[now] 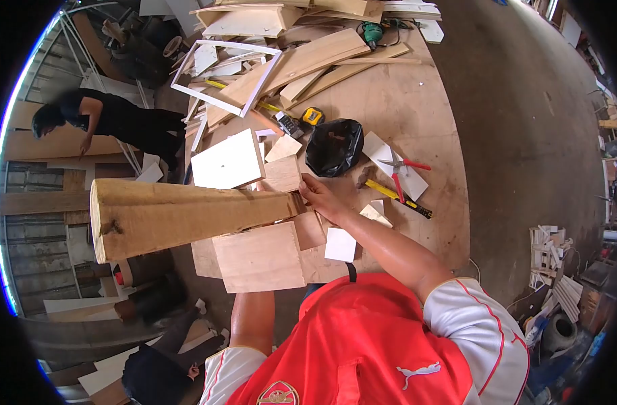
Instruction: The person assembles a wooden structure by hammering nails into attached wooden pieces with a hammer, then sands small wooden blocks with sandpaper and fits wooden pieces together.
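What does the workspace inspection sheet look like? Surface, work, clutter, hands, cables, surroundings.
Surface: wooden tabletop, far end piled with boards.
Job's things: thick timber; pale wooden panel beside it in view.
Clutter: black bag, tape measure, red-handled pliers, hammer, green drill.
Hands: right hand at the timber's narrower-looking end, grip unclear; left hand hidden behind the panel.
Cables: thin cord by the table's right edge.
Surroundings: person in dark clothes left of the table; wood offcuts at right.
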A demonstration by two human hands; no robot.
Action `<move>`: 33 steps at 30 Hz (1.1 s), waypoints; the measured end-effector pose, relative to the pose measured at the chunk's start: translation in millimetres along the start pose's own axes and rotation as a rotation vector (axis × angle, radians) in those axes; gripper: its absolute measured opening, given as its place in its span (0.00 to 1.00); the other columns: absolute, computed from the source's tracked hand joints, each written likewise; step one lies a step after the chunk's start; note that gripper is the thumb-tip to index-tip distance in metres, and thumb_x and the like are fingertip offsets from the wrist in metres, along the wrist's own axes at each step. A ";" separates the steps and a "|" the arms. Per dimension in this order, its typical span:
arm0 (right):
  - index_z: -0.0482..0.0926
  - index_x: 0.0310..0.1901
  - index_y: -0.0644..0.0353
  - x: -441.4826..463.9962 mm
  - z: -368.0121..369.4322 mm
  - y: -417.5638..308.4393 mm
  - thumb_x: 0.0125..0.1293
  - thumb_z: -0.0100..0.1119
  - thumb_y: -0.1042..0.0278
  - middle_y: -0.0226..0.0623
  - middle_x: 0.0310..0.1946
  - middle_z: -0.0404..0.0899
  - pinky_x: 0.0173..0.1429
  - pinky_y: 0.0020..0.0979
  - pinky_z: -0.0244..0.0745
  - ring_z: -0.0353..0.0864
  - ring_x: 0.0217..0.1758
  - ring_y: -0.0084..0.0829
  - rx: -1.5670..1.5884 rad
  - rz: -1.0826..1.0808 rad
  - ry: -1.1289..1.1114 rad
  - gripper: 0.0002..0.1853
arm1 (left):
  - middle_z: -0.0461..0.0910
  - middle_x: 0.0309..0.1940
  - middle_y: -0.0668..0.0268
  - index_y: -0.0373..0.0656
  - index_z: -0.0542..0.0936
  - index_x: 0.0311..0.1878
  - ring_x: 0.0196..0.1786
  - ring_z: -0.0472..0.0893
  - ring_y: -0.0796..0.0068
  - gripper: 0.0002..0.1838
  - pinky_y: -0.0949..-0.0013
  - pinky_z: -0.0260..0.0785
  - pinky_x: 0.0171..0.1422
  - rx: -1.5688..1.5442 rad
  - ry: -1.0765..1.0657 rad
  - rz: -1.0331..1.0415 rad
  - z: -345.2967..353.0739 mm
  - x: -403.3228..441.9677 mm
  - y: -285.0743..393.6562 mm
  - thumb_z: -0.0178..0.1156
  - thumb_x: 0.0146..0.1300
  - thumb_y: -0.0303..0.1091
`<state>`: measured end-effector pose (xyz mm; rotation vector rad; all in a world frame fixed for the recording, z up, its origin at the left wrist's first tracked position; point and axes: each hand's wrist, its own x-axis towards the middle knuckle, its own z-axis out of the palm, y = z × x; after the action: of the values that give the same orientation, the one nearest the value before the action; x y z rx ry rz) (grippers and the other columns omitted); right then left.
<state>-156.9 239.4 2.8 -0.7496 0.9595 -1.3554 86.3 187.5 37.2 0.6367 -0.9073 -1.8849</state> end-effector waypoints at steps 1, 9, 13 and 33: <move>0.70 0.71 0.53 0.8 -1.2 0.4 0.81 0.48 0.37 0.24 0.57 0.77 0.59 0.30 0.72 0.72 0.59 0.20 -0.045 0.012 -0.018 0.31 | 0.84 0.54 0.60 0.37 0.76 0.64 0.52 0.85 0.69 0.22 0.61 0.82 0.54 0.001 0.000 0.002 0.2 -0.6 0.8 0.61 0.74 0.40; 0.72 0.67 0.55 2.4 11.9 -3.0 0.83 0.49 0.45 0.21 0.42 0.74 0.43 0.23 0.65 0.66 0.41 0.15 0.068 0.002 0.081 0.25 | 0.83 0.53 0.60 0.37 0.76 0.64 0.52 0.85 0.69 0.22 0.61 0.82 0.55 0.001 -0.013 0.010 2.8 -1.2 3.4 0.61 0.74 0.41; 0.71 0.71 0.54 -1.8 8.7 0.2 0.83 0.48 0.44 0.23 0.48 0.78 0.45 0.23 0.68 0.69 0.44 0.16 0.025 0.050 0.078 0.27 | 0.83 0.53 0.60 0.37 0.76 0.64 0.52 0.85 0.69 0.22 0.61 0.82 0.55 -0.002 -0.025 0.011 3.9 -0.5 3.5 0.61 0.75 0.41; 0.66 0.75 0.53 -18.9 7.2 -23.6 0.81 0.53 0.43 0.32 0.61 0.78 0.61 0.30 0.73 0.77 0.61 0.23 0.013 0.057 0.159 0.31 | 0.83 0.53 0.61 0.38 0.75 0.65 0.53 0.85 0.70 0.23 0.62 0.82 0.56 0.067 -0.205 0.039 28.4 42.6 -14.5 0.61 0.75 0.43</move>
<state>-160.3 255.1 29.4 -0.6071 1.0880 -1.3851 39.1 163.2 40.0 0.4675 -1.1103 -1.9160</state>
